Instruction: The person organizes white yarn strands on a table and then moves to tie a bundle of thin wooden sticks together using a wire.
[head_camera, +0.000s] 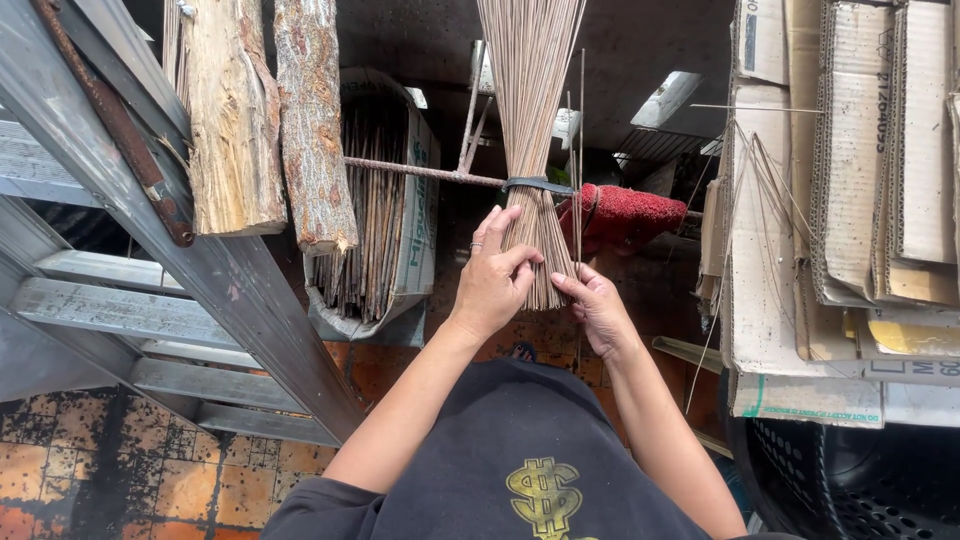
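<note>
The upright bundle of thin sticks (532, 150), long axis vertical, is gripped at its lower end by the left hand (492, 283), while the right hand (597, 305) pinches its right edge.

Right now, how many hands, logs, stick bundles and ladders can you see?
Hands: 2, the left hand and the right hand, both on the tied stick bundle
Logs: 2, a pale log and a bark log
Stick bundles: 2, the tied one and a bagged bundle
Ladders: 1, a metal ladder
Total: 7
</note>
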